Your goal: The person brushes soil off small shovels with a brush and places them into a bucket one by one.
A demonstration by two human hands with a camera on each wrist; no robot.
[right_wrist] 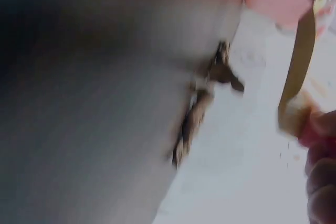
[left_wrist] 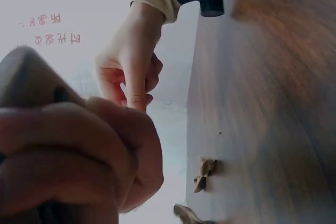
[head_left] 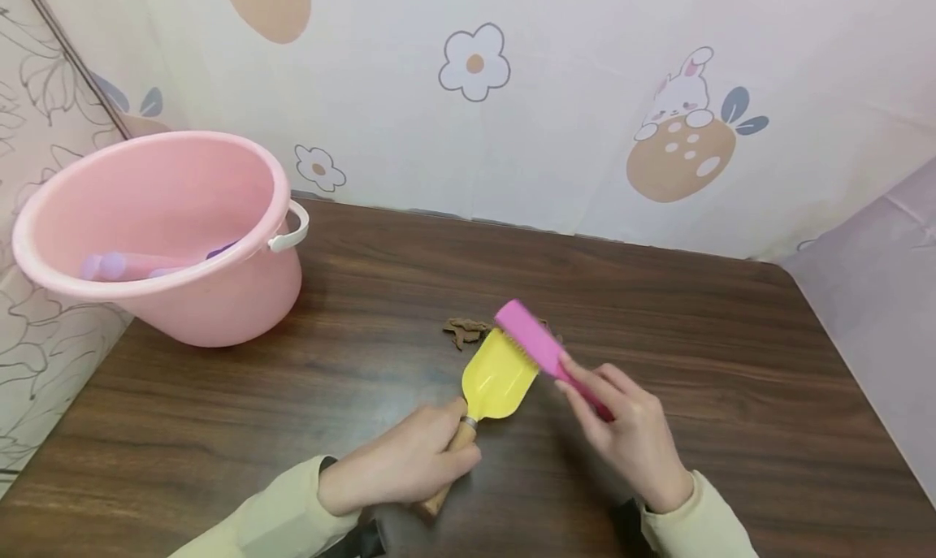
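Note:
In the head view my left hand (head_left: 409,456) grips the wooden handle of a small yellow shovel (head_left: 497,383), its blade pointing away from me, low over the table. My right hand (head_left: 634,432) holds a pink brush (head_left: 528,335) by its handle, and the bristles overlap the blade's front right edge. Dry brown scraps (head_left: 464,330) lie just beyond the blade's tip, some partly hidden behind the brush head. In the right wrist view, blurred, the shovel blade (right_wrist: 300,59) appears edge-on near the bristles, with scraps (right_wrist: 191,121) on the tabletop. Left-hand fingers (left_wrist: 79,150) fill the left wrist view's foreground.
A pink bucket (head_left: 234,306) with a white handle stands at the left, with purple and pink items (head_left: 139,266) inside. The dark wooden table (head_left: 731,363) ends at a patterned wall covering (head_left: 556,136) behind and a pale side panel (head_left: 877,274) at right.

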